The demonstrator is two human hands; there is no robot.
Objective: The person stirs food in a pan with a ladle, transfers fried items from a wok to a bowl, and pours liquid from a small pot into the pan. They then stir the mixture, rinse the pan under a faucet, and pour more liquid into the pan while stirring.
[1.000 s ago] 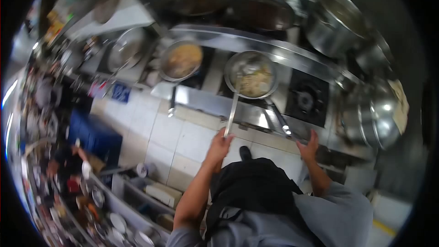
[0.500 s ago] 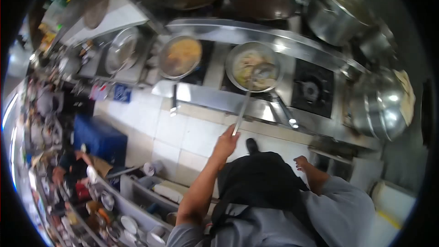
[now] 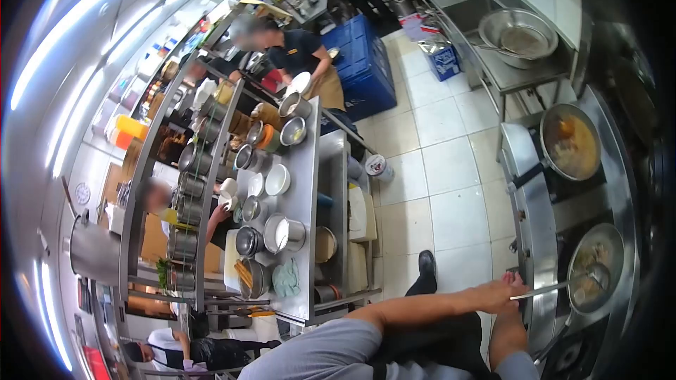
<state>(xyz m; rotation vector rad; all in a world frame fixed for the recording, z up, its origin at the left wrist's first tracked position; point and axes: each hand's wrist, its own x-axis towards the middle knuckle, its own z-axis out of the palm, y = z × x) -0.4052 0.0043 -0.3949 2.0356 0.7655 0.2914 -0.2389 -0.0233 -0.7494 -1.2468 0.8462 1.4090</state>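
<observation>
My left hand [image 3: 498, 297] reaches across to the stove, closed around the end of a long-handled ladle [image 3: 546, 288]. The ladle's bowl rests in a frying pan [image 3: 618, 255] with pale pieces of food and some liquid. Just behind my left hand is my right hand [image 3: 515, 280], its fingertips showing slightly apart and nothing visible in them. My left hand covers part of it. A second pan [image 3: 593, 136] holds orange-yellow food on the burner farther along; its handle points toward the aisle.
On the left, a steel counter [image 3: 304, 190] carries bowls and several metal pots. One co-worker [image 3: 296, 49] there holds a white plate. Blue bins [image 3: 359, 63] stand beyond, with a white tub [image 3: 379, 167] on the tiled floor. A large metal bowl [image 3: 486, 28] sits by the sink.
My view has swung left, from the stove toward the counter and co-workers. My right hand has come up beside my left. The ladle still lies in the same pan.
</observation>
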